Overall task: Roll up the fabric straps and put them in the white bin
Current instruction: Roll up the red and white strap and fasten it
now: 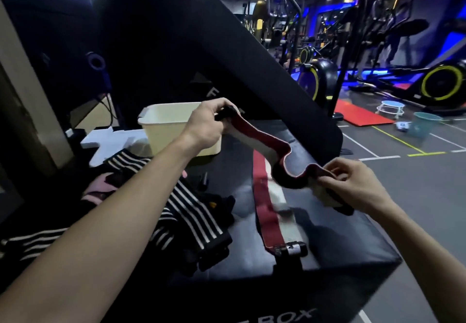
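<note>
The left hand pinches the dark end of a red, white and black fabric strap in front of the white bin, while the right hand grips the strap's partly rolled other end above a black padded box. A second red strap with a metal buckle lies flat on the box. Black-and-white striped straps are heaped to the left, beside the bin
</note>
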Demonstrator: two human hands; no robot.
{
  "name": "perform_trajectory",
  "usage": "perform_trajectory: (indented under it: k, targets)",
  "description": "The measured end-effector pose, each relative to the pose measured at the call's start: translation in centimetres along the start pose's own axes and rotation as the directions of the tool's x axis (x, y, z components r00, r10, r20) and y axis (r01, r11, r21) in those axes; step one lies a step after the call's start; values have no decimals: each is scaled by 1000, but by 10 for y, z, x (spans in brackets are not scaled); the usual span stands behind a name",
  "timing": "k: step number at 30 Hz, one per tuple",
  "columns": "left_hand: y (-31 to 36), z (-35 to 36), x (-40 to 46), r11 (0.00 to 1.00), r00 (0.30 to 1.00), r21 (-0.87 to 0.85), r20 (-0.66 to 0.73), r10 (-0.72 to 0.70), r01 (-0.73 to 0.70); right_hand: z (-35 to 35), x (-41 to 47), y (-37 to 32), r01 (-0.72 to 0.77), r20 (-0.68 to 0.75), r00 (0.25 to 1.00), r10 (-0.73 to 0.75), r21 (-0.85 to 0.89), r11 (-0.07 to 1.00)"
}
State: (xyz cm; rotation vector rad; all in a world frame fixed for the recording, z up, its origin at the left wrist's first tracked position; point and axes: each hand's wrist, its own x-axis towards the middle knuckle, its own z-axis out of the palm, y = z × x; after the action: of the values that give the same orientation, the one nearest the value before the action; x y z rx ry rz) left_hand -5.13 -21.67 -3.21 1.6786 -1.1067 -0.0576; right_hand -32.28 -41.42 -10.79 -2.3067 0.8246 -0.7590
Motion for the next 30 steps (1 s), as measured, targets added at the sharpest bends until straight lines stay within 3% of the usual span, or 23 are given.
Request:
perform_trajectory:
  k: [2, 4, 5, 9, 10, 13, 15, 18, 20, 23, 24, 26, 30]
  targets:
    - [1, 19, 8, 998, 1000, -59, 7, 18, -17, -2, -2, 1, 16, 208, 978, 0, -72, 997]
    - [3, 36, 13, 997, 998, -82, 55, 18, -13, -1, 1, 7, -1, 425, 905, 32, -72, 997]
    - [2, 43, 14, 994, 997, -108, 77, 12, -3, 1, 5, 10, 5, 431, 902, 15, -45, 999]
    - [3, 62, 17, 913, 987, -392, 150, -54, 109, 12, 39, 11, 76, 110, 991, -83, 64, 995]
    - [8, 65, 17, 877, 983, -459, 172, -67, 141, 15, 47, 5, 45, 143, 988, -66, 146, 988]
    - [18, 75, 20, 724, 966, -649, 242, -95, 234, 25, 61, -17, -178, 424, 905, -28, 437, 882]
    - [19, 82, 24, 640, 959, -716, 238, -152, 279, 31, 67, -27, -200, 476, 874, -98, 535, 821]
    - [9, 89, 25, 717, 955, -635, 124, -270, 285, 38, 79, -36, -123, 339, 932, -131, 633, 764]
    - [-6, 95, 16, 763, 937, -547, 151, -314, 344, 39, 90, -43, -80, 241, 964, -110, 661, 746]
    - [-32, 105, -15, 629, 829, -541, 397, -393, 557, 40, 111, -53, -17, 142, 984, -105, 665, 747]
    - [-40, 110, -25, 623, 792, -501, 482, -376, 601, 42, 118, -56, 16, 105, 988, -113, 659, 752]
    - [-48, 124, -43, 700, 745, -390, 593, -305, 598, 49, 133, -59, 67, 35, 993, -116, 637, 768]
    - [-49, 153, -54, 761, 840, -422, 461, -288, 492, 53, 163, -61, 50, -23, 999, -46, 648, 760]
